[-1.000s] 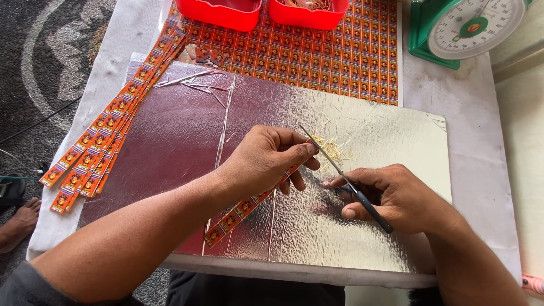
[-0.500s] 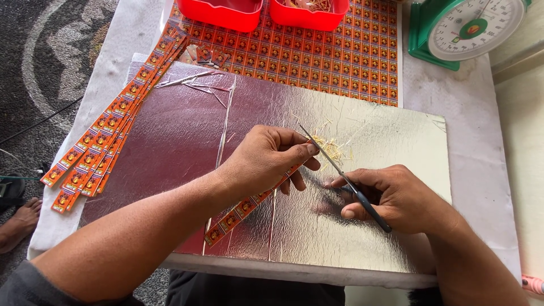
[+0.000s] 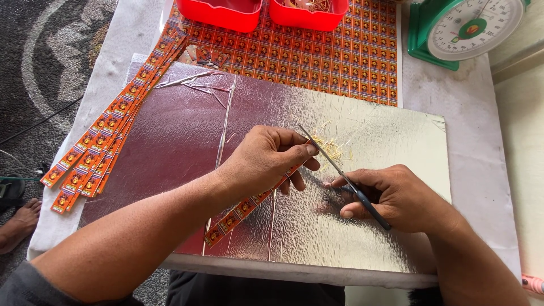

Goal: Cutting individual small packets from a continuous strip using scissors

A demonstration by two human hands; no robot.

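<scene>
Label strip (image 3: 249,205) is pinched by left hand (image 3: 266,158); scissors (image 3: 343,175) gripped by right hand (image 3: 399,198). Strip should be kept taut, blades squared.

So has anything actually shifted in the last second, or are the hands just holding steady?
Almost nothing has shifted. The left hand still pinches the orange label strip on the silver sheet, and the right hand still holds the scissors at the same slant against it. The pile of strips, the red trays and the green scale lie as before.
</scene>
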